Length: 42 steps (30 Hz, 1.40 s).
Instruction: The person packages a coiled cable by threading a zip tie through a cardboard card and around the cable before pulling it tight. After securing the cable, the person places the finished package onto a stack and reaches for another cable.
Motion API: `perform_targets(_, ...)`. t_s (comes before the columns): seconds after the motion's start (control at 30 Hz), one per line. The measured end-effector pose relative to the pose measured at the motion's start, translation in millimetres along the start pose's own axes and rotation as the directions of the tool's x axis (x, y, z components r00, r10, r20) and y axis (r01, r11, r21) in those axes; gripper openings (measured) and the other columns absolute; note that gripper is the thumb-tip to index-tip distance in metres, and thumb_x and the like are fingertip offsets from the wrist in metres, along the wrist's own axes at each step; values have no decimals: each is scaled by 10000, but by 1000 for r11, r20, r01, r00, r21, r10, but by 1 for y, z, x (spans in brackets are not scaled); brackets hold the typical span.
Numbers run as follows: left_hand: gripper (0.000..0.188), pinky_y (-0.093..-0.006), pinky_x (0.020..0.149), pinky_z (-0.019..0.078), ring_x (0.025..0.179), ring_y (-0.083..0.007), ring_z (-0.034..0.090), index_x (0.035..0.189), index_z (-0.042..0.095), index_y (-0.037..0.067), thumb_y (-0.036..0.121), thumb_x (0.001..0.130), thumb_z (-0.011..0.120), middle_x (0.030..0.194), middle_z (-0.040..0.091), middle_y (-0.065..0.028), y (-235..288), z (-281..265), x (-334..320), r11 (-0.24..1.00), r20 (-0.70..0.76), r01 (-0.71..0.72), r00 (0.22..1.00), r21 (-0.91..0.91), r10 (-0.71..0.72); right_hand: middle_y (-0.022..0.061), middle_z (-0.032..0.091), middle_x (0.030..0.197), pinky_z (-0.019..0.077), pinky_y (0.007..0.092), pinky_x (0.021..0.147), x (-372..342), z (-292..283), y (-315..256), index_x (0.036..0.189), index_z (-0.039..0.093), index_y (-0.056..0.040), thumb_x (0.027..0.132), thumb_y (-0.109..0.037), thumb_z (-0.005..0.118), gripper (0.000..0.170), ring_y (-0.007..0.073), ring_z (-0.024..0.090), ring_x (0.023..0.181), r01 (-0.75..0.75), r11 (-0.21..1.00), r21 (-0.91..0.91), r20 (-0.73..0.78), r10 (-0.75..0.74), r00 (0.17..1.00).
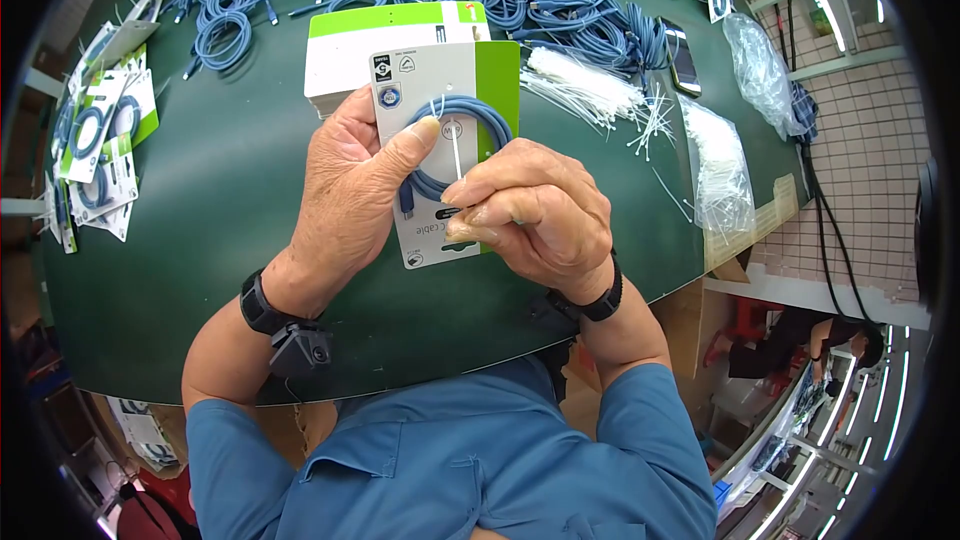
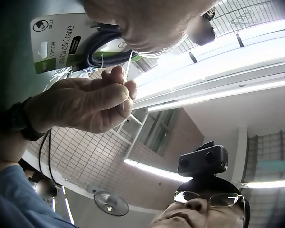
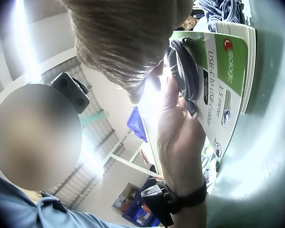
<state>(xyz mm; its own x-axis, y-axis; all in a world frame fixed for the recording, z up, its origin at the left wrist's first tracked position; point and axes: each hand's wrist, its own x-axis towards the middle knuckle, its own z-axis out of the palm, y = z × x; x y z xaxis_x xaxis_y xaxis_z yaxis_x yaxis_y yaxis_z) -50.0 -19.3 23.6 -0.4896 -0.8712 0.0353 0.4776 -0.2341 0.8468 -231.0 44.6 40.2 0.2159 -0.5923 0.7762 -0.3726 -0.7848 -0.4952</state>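
Right grip [image 1: 540, 210] pinches the white tie [image 1: 457, 155]; left grip [image 1: 350, 175] clamps card [image 1: 455, 77] and cable [image 1: 490, 118]; overpulling could crease the card.

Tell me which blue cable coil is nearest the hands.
The coil on the white-and-green card held between the hands; the other coils lie farther off, heaped or on other cards.
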Motion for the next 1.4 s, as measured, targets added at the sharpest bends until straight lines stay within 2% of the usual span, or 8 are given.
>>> perform_targets(0.3, 327, -324, 974, 578, 1099, -154, 696, 1345, 604, -23, 43, 1028, 646, 1239, 720, -113, -8, 2, -2, 998, 11, 24, 1000, -63, -23, 130, 785, 957, 609, 357, 699, -3, 7, -1, 910, 633, -59, 820, -24, 882, 268, 241, 771, 835, -105, 988, 111, -77, 114, 991)
perform_targets(0.4, 343, -320, 981, 568, 1112, -149, 687, 1360, 594, -17, 48, 1028, 653, 1254, 714, -111, -14, 0, -3, 998, 34, 48, 998, -50, -46, 139, 787, 965, 609, 356, 716, -5, 12, 5, 933, 661, -38, 834, 23, 854, 226, 245, 775, 882, -93, 995, 40, -162, 99, 982)
perform_targets(0.7, 395, -311, 992, 559, 1131, -140, 673, 1402, 563, -16, 45, 1023, 660, 1281, 700, -106, -17, 4, -7, 999, 41, 0, 999, -46, 2, 141, 773, 977, 607, 338, 726, -2, 4, 11, 997, 702, -4, 825, 72, 837, 231, 258, 767, 882, 37, 978, -204, -60, -50, 997)
perform_targets(0.83, 395, -306, 1003, 553, 1136, -135, 669, 1401, 562, -18, 43, 1022, 655, 1278, 699, -104, -22, 6, -9, 999, 38, -26, 999, 21, 25, 127, 758, 926, 596, 325, 714, -5, 4, 7, 995, 717, 6, 817, 57, 853, 230, 241, 755, 862, -29, 985, -170, -71, 17, 997)
perform_targets(0.97, 398, -304, 1004, 554, 1139, -131, 666, 1405, 558, -23, 39, 1021, 643, 1280, 697, -103, -23, 9, -14, 999, 69, 14, 998, 35, -16, 127, 757, 889, 583, 317, 711, -14, 7, 8, 1011, 736, 18, 835, 49, 843, 209, 221, 747, 854, -292, 956, 19, -268, 286, 920)
perform_targets(1.07, 404, -303, 995, 558, 1135, -131, 668, 1413, 554, -25, 43, 1023, 637, 1280, 696, -103, -24, 10, -15, 996, 78, 45, 996, 76, -50, 133, 760, 932, 565, 317, 619, -7, -1, 17, 1040, 736, -3, 876, 38, 810, 185, 217, 716, 767, -178, 961, -211, -233, 127, 964)
perform_targets(1.2, 411, -302, 987, 563, 1128, -129, 668, 1416, 553, -27, 49, 1021, 638, 1277, 696, -104, -21, 12, -14, 997, 57, 36, 998, 68, -40, 127, 767, 924, 566, 311, 706, -1, -5, 22, 1039, 741, 25, 887, 54, 793, 163, 217, 722, 810, -118, 948, -295, -186, 64, 980)
perform_targets(1.4, 408, -300, 985, 563, 1123, -129, 669, 1409, 559, -27, 55, 1019, 644, 1274, 697, -106, -19, 11, -13, 997, 52, 58, 997, 49, -61, 118, 762, 927, 562, 315, 693, -3, -9, 34, 1061, 756, -3, 866, 53, 803, 209, 226, 716, 809, 31, 917, -398, -115, -83, 990)
